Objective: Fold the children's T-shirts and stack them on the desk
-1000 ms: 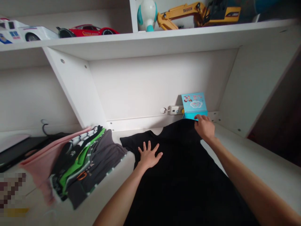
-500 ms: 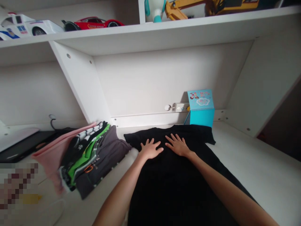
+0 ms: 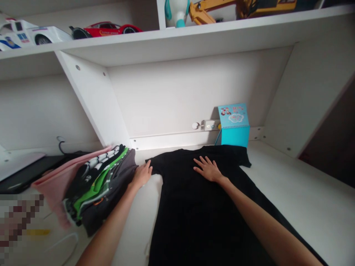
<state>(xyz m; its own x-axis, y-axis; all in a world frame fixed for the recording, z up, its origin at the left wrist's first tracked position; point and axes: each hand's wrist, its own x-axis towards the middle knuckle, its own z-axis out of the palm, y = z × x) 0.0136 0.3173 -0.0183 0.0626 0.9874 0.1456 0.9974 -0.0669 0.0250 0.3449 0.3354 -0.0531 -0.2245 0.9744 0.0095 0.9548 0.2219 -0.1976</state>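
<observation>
A black T-shirt (image 3: 194,207) lies spread on the white desk, its collar end toward the back and its lower part running out of view at the bottom. My right hand (image 3: 209,170) rests flat on its upper chest, fingers spread. At the end of the left sleeve is my left hand (image 3: 142,175), with its fingers closed on the sleeve's edge. Just left of that hand stands a row of folded clothes: dark grey (image 3: 111,201), green (image 3: 95,188), black-and-white and pink (image 3: 51,184) pieces. My left forearm passes in front of the grey one.
A blue desk calendar (image 3: 235,136) and a power strip (image 3: 211,125) are at the back panel. Above, a shelf (image 3: 194,38) holds a red toy car (image 3: 108,29), a white toy car (image 3: 36,35) and a yellow toy digger (image 3: 210,7). A black hanger hook (image 3: 61,146) shows behind the clothes.
My left hand has moved left from the shirt's chest to the end of the left sleeve, and its fingers have come together. My right hand stays flat on the shirt.
</observation>
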